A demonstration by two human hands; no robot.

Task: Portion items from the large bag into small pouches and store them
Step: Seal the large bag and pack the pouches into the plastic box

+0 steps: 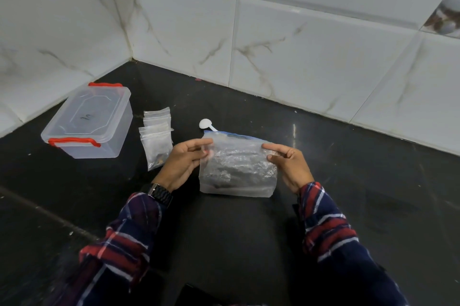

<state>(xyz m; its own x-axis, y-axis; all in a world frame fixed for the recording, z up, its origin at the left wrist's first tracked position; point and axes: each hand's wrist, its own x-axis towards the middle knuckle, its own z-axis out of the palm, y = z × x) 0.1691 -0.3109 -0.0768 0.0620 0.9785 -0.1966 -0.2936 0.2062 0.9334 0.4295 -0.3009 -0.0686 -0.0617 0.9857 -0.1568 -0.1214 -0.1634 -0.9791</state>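
A: Biggest first. Any writing anywhere?

B: The black countertop (348, 206) and the white marbled wall tiles (311, 44) carry none. The clear storage box (87, 121) with red latches, at far left near the corner, has a dark scribble on its closed lid, two or three strokes that I cannot read.

A: And the large bag (237, 166)?

B: It stands upright at the centre of the counter, bottom edge on the surface, a blue zip strip along its top. Dark contents lie low inside, blurred by the crinkled plastic. No label shows.

A: How are the hands placed?

B: Both forearms, in red and navy plaid sleeves, reach in from below. The left hand (183, 164) pinches the bag's upper left corner between thumb and fingertips, a dark watch (160, 193) on that wrist. The right hand (288, 164) pinches the upper right corner, index finger stretched along the top edge, the other fingers curled.

A: Smaller things?

B: The small pouches (156, 137) lie in an overlapping stack between the box and the left hand; the nearest holds a few dark bits. A white scoop (206, 124) lies just behind the bag, its handle hidden by the bag's top edge. No print on either.
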